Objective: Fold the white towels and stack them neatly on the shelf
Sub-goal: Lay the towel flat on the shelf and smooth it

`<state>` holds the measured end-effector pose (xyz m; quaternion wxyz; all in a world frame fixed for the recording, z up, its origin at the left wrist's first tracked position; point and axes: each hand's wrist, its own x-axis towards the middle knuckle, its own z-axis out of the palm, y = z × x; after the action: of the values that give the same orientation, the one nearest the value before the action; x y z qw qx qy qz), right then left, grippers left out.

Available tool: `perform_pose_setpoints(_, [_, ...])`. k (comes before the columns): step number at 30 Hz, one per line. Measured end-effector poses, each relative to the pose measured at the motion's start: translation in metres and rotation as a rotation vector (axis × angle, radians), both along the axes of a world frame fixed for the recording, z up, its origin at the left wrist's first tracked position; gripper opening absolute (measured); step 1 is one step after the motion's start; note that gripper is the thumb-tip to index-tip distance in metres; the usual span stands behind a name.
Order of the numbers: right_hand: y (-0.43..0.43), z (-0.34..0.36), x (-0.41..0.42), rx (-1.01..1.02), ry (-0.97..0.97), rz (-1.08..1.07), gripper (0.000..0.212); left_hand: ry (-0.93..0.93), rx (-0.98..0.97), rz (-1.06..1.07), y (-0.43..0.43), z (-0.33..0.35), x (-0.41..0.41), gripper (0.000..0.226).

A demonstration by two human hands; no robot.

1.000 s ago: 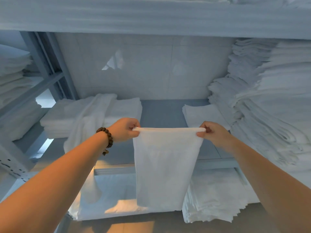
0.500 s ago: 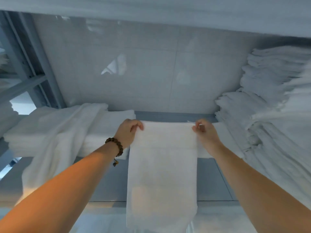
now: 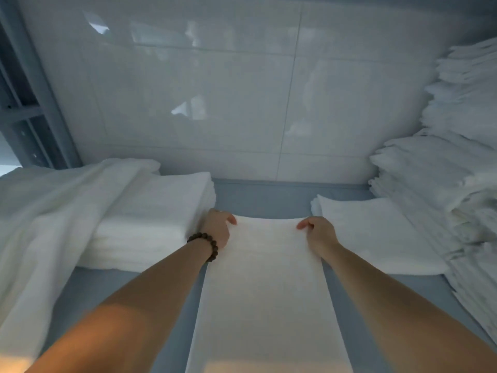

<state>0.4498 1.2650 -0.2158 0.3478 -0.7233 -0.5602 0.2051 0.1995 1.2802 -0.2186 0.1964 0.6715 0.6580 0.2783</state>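
Head view shows the towel [image 3: 265, 286], a second ago hanging in the air, now laid flat on the shelf [image 3: 263, 199] between two stacks. Left hand [image 3: 216, 228] and right hand [image 3: 318, 234] pinch its far corners; folding can proceed.

A blue-grey shelf [image 3: 258, 197] fills the lower frame. On it lie 1 long towel [image 3: 263, 292] at centre, a folded stack [image 3: 150, 222] at left with a loose towel [image 3: 53, 211] draped over it, a flat towel [image 3: 376, 232] at right, and a tall pile [image 3: 443, 170] at the right edge.
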Motion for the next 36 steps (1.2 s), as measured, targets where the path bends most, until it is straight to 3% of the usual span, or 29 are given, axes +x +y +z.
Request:
perform_pose_setpoints(5, [0.012, -0.027, -0.005, -0.13, -0.139, 0.117, 0.04, 0.171, -0.055, -0.056, 0.021, -0.036, 0.007, 0.04])
perform_pose_setpoints(8, [0.005, -0.028, -0.005, -0.204, -0.364, 0.208, 0.049, 0.262, -0.042, -0.048, 0.014, -0.037, 0.009, 0.033])
perform_pose_setpoints(11, [-0.012, -0.02, -0.006, -0.17, -0.534, 0.242, 0.054, 0.517, -0.025, -0.124, -0.008, -0.027, 0.016, 0.044])
perform_pose_setpoints(15, [-0.056, -0.02, -0.022, -0.252, -0.716, 0.388, 0.056, 0.613, -0.1, -0.306, -0.062, -0.018, 0.031, 0.057])
perform_pose_setpoints(25, [-0.191, -0.035, -0.068, -0.369, -0.686, 0.398, 0.059, 0.509, -0.259, -0.318, -0.185, -0.036, 0.039, 0.057])
perform_pose_setpoints(36, [-0.143, -0.052, -0.064, -0.273, -0.695, 0.319, 0.055, 0.578, -0.082, -0.276, -0.144, -0.052, 0.04, 0.054])
